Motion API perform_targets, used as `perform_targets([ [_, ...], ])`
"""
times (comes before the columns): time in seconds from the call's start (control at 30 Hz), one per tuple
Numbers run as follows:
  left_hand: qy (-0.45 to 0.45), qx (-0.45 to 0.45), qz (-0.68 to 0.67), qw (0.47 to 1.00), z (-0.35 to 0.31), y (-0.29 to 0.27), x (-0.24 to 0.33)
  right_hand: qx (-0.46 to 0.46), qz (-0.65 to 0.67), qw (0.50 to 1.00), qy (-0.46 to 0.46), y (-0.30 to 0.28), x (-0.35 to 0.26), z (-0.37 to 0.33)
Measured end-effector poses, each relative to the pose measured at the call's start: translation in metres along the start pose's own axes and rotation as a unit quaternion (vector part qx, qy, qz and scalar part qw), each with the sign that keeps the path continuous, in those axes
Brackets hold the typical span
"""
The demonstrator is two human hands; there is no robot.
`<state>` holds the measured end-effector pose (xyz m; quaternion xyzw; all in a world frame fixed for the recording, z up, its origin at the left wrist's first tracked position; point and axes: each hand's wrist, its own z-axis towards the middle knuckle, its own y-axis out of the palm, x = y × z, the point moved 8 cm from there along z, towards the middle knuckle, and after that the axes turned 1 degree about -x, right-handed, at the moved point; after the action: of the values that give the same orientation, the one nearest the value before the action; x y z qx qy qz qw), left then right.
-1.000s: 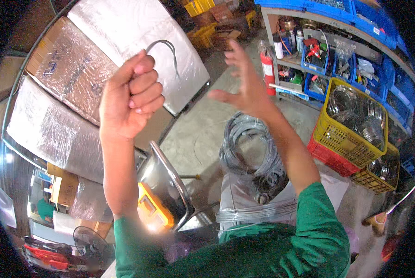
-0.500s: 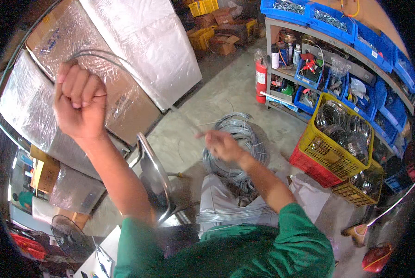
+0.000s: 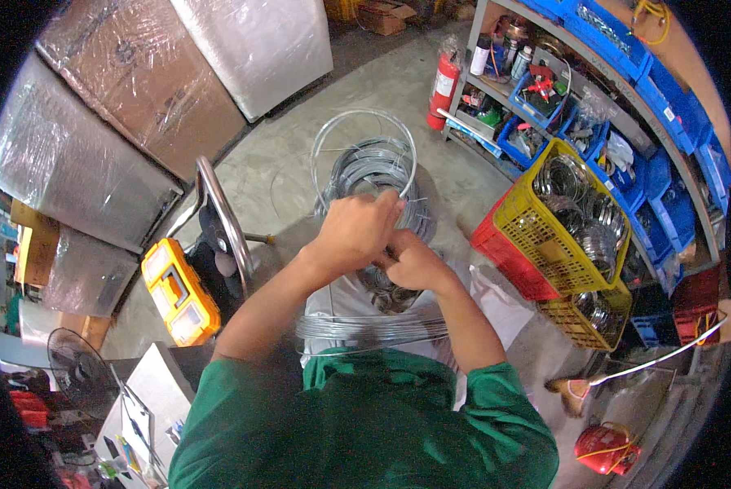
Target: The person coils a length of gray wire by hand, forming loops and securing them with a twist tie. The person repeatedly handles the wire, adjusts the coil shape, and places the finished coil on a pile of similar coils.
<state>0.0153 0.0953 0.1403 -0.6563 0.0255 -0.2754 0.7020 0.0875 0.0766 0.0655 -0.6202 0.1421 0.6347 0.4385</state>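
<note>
My left hand [image 3: 353, 232] is closed round a grey metal wire [image 3: 365, 112], which arches in an open loop beyond the fingers. Pressed close beside it, lower and to the right, my right hand [image 3: 417, 262] is curled shut on the same wire; its fingertips are partly hidden. Under and beyond the loop, a thick coil of grey wire [image 3: 373, 155] lies on the floor, its near part covered by my hands. A bundle of wire strands [image 3: 373, 328] runs across my lap.
At right stand a yellow crate [image 3: 536, 228] of wire coils, a red crate [image 3: 504, 257] and a shelf with blue bins [image 3: 541, 98]. A fire extinguisher [image 3: 444, 85] is by the shelf. To the left are a metal-framed chair [image 3: 223, 220], a yellow toolbox [image 3: 178, 293] and wrapped boxes [image 3: 141, 73].
My left hand has come down and right from high on the left, and both hands now meet in front of me. The wire has gone from a stretched strand to a loop.
</note>
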Motion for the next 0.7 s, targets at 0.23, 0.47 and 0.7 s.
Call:
perform_targets([
  [0.23, 0.100, 0.002, -0.002, 0.995, -0.019, 0.028, -0.009, 0.025, -0.177, 0.982, 0.057, -0.011, -0.001, -0.014],
  [0.47, 0.121, -0.064, -0.041, 0.990, -0.041, 0.050, -0.023, 0.097, -0.144, 0.984, 0.045, -0.036, 0.005, -0.031],
  [0.7, 0.138, -0.002, -0.114, 0.984, -0.063, 0.060, -0.012, 0.105, -0.090, 0.987, 0.076, -0.028, 0.007, -0.047],
])
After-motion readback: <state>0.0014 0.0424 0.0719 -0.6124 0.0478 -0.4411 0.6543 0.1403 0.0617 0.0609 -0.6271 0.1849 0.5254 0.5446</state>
